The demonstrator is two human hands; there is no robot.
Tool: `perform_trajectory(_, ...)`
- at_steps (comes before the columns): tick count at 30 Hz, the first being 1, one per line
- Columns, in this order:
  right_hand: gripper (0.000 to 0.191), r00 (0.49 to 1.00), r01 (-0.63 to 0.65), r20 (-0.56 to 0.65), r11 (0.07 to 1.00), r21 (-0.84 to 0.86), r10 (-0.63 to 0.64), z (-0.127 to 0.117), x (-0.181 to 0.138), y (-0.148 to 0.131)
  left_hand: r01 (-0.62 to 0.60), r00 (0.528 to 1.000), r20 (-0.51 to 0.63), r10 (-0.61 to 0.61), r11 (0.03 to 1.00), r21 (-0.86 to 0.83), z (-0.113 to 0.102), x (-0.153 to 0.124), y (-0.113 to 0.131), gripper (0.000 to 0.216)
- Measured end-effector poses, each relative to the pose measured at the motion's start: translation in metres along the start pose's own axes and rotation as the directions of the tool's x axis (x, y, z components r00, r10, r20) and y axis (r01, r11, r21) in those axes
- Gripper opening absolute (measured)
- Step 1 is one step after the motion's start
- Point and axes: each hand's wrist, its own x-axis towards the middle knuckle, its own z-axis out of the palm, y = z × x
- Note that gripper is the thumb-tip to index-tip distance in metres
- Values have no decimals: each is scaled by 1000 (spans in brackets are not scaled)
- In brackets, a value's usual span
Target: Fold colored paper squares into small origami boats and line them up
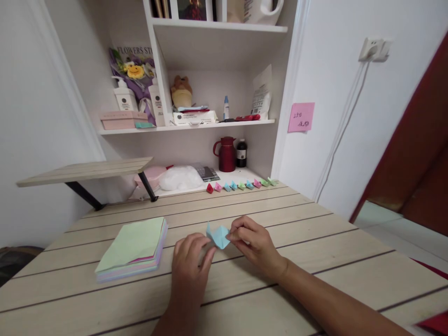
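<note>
A small light-blue folded paper piece (218,236) is held just above the wooden table (315,261), between both hands. My left hand (191,263) pinches its left side with curled fingers. My right hand (254,245) pinches its right edge between thumb and fingertips. To the left of my hands lies a stack of pastel paper sheets (135,249) with a green sheet on top.
A row of several small folded paper figures (241,185) in red, pink, blue and green lines the table's far edge. Behind stand a dark red jug (227,154), a dark bottle (241,153) and white shelves. A raised wooden board (87,170) stands at left.
</note>
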Motion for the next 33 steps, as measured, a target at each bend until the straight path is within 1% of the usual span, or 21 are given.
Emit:
perform_trajectory(2,13,1000,8,12,1000,14,-8,1,0,0,5,1000,1,-5,1000,4,0,1,1,10)
perform_trajectory(7,15,1000,-11,24,1000,27,10,1,0,-1,-69,997,21,68,997,22,-2,1,1,10)
perform_trajectory(10,15,995,-42,89,999,29,39,1,-2,2,-92,994,69,90,996,17,-2,1,-1,11)
perform_trajectory(12,14,984,-49,168,999,-22,52,1,-5,6,-117,983,143,113,993,17,-1,0,-3,13)
perform_trajectory(14,11,957,-47,280,995,-89,71,1,-8,13,-144,959,249,133,989,26,1,-2,-5,15)
perform_trajectory(17,14,888,-61,444,987,-146,120,0,-10,22,-176,893,429,138,983,49,5,-7,-6,18)
perform_trajectory(20,17,842,-101,514,984,-148,163,-5,-10,27,-156,836,539,103,986,53,8,-10,-7,18)
perform_trajectory(23,19,820,-144,546,985,-96,173,-9,-10,29,-76,815,578,42,996,35,10,-11,-8,16)
perform_trajectory(25,22,815,-173,550,982,-69,182,-10,-10,30,-30,808,590,1,999,39,10,-10,-8,15)
perform_trajectory(27,23,819,-202,536,977,-65,205,-9,-12,31,5,806,591,-32,999,48,10,-10,-9,12)
perform_trajectory(30,20,834,-234,495,969,-80,242,-5,-14,31,49,817,572,-69,998,51,9,-9,-8,6)
perform_trajectory(33,16,843,-274,457,957,-89,284,0,-16,29,88,822,560,-106,994,60,10,-8,-7,11)
